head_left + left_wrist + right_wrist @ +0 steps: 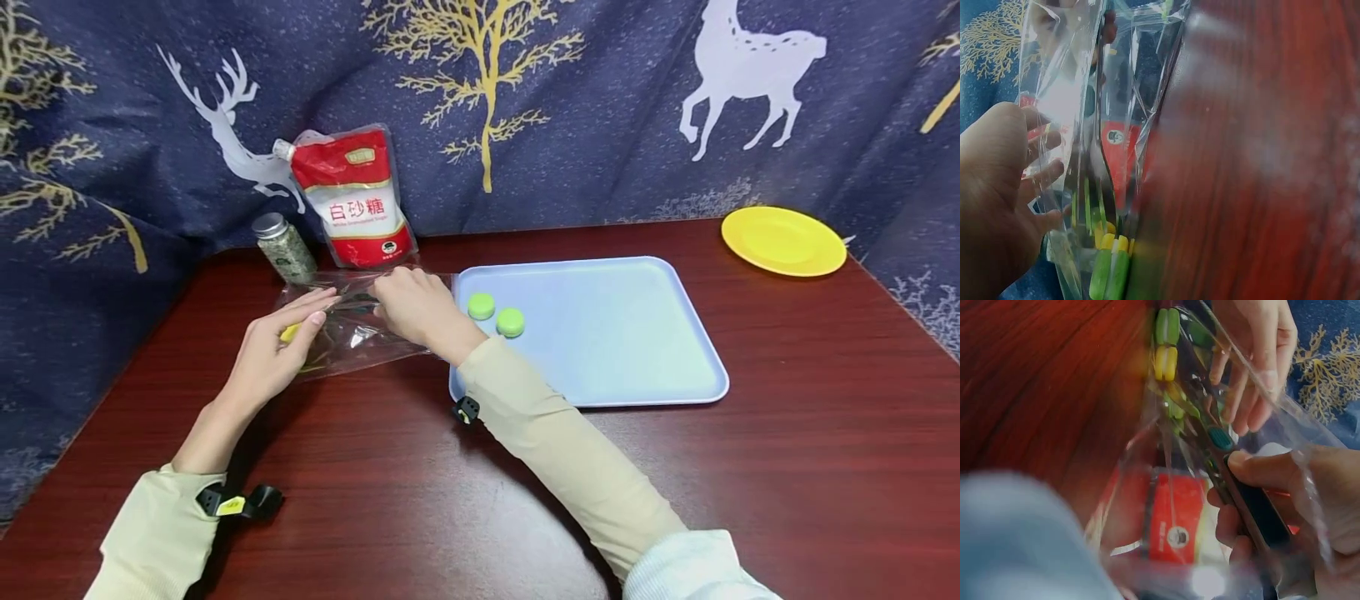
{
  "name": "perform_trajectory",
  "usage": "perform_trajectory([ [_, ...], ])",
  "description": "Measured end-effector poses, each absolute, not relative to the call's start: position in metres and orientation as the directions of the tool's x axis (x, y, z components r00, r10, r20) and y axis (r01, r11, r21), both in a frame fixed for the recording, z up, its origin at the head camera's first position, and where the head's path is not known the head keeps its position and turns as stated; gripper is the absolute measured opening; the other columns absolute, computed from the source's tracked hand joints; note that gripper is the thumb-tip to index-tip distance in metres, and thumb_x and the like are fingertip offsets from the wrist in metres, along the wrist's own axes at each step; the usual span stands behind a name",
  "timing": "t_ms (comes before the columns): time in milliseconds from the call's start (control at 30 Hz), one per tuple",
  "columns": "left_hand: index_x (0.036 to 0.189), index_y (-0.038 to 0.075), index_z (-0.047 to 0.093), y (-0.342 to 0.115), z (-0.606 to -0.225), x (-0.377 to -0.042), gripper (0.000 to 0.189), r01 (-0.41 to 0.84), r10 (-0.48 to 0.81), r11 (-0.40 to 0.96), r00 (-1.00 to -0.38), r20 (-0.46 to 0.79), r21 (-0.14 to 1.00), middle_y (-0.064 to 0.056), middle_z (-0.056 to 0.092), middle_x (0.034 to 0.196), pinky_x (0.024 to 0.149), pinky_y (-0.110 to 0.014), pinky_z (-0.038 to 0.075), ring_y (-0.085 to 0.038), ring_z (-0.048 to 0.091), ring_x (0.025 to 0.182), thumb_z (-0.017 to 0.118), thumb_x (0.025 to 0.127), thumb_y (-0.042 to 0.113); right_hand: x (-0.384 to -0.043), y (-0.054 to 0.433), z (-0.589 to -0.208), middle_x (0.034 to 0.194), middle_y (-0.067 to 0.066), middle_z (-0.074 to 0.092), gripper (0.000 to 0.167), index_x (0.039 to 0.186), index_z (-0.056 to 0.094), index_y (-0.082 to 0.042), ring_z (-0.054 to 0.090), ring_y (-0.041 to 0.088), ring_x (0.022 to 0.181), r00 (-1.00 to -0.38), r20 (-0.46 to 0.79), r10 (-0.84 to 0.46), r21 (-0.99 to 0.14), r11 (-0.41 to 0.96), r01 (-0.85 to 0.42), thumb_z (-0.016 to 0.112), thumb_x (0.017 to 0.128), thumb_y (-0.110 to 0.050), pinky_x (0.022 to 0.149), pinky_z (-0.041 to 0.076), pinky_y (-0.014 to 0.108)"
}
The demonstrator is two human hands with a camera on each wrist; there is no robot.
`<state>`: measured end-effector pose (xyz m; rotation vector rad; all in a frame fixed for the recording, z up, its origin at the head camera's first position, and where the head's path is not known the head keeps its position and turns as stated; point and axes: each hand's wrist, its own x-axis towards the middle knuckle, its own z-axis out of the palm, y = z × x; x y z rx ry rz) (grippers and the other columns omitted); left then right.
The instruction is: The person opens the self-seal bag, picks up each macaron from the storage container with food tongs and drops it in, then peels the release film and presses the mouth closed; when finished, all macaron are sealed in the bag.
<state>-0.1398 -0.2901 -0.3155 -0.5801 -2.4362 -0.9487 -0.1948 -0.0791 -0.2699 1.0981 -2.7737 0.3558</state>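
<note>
A clear plastic bag (375,354) lies left of the tray with green macarons (1167,326) and yellow macarons (1165,362) at its far left end. My right hand (420,308) reaches in and grips food tongs by their dark handle (1260,509); a teal button shows on them. Their metal arms (1099,134) point toward the macarons, and bag film blurs whether the tips touch one. With extended fingers and the thumb apart, my left hand (273,346) rests against the bag's left part. Two green macarons (482,306) sit on the light blue tray (600,333).
Behind the bag stand a red and white sugar pouch (352,196) and a glass jar (285,248) with a metal lid. A yellow plate (783,242) lies at the back right of the dark wooden table (375,500). A patterned blue cloth (600,125) hangs behind.
</note>
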Motion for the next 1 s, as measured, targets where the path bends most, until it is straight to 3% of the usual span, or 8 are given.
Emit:
perform_trajectory([
  [333, 0.117, 0.009, 0.066, -0.281, -0.313, -0.145, 0.027, 0.538, 0.221, 0.663, -0.805, 0.551, 0.520, -0.006, 0.059, 0.124, 0.099, -0.018, 0.032, -0.022, 0.049, 0.121, 0.057, 0.092, 0.007, -0.198, -0.085, -0.274, 0.095, 0.000, 0.065, 0.011, 0.096, 0.069, -0.021, 0.062, 0.023, 0.088, -0.782, 0.150, -0.605, -0.196, 0.757, -0.623, 0.063, 0.089, -0.025, 0.069, 0.050, 0.039],
  [533, 0.117, 0.008, 0.066, -0.280, -0.316, -0.142, 0.028, 0.524, 0.208, 0.665, -0.815, 0.541, 0.533, -0.007, 0.058, 0.125, 0.100, -0.018, 0.030, -0.027, 0.048, 0.121, 0.058, 0.091, 0.004, -0.196, -0.085, -0.278, 0.096, 0.001, 0.065, 0.010, 0.095, 0.068, -0.018, 0.062, 0.023, 0.086, -0.786, 0.133, -0.604, -0.207, 0.758, -0.618, 0.064, 0.088, -0.025, 0.068, 0.050, 0.038],
  [800, 0.118, 0.007, 0.065, -0.285, -0.316, -0.140, 0.027, 0.505, 0.184, 0.666, -0.824, 0.535, 0.549, -0.006, 0.056, 0.127, 0.099, -0.016, 0.029, -0.016, 0.045, 0.124, 0.057, 0.092, 0.006, -0.194, -0.063, -0.273, 0.091, 0.004, 0.064, 0.017, 0.098, 0.067, -0.016, 0.061, 0.025, 0.081, -0.744, 0.128, -0.656, -0.184, 0.722, -0.667, 0.061, 0.090, -0.029, 0.066, 0.050, 0.039],
  [1000, 0.119, 0.010, 0.065, -0.291, -0.317, -0.139, 0.030, 0.492, 0.147, 0.671, -0.821, 0.551, 0.555, -0.006, 0.055, 0.129, 0.097, -0.014, 0.030, -0.014, 0.046, 0.123, 0.058, 0.091, 0.003, -0.189, -0.007, -0.256, 0.079, -0.002, 0.064, 0.014, 0.096, 0.067, -0.013, 0.060, 0.017, 0.072, -0.651, 0.139, -0.746, -0.207, 0.621, -0.756, 0.064, 0.088, -0.024, 0.063, 0.048, 0.035],
])
